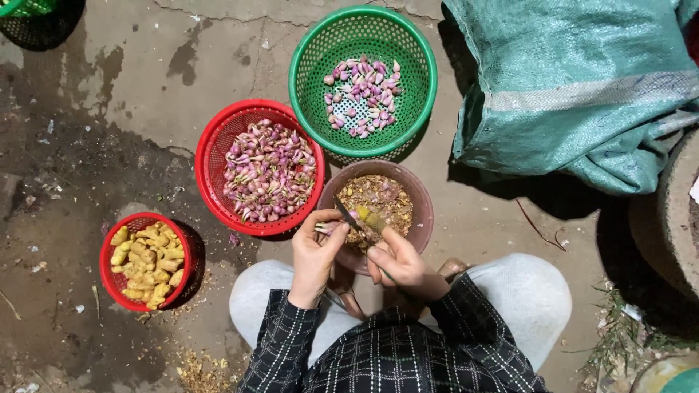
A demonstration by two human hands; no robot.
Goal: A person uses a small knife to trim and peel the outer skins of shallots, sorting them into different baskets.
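Left hand point(314, 255) gripping shallot point(325, 228), right hand point(399, 263) gripping knife point(347, 216), green sack point(575, 80) upper right

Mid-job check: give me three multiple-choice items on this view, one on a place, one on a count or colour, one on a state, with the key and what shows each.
1. Where are the ginger pieces?
A. In the small red basket
B. In the green basket
C. On the green sack

2. How many red baskets show?
A. One
B. Two
C. Three

3. What is the state of the brown bowl?
A. Upside down
B. Holding dry peel scraps
C. Filled with water

Key:
1 A: yellow knobbly pieces fill the small basket at lower left.
2 B: that one and the large red basket of unpeeled shallots.
3 B: brown husks lie in it, under the left hand, which holds a shallot, and the right hand, which holds a knife.
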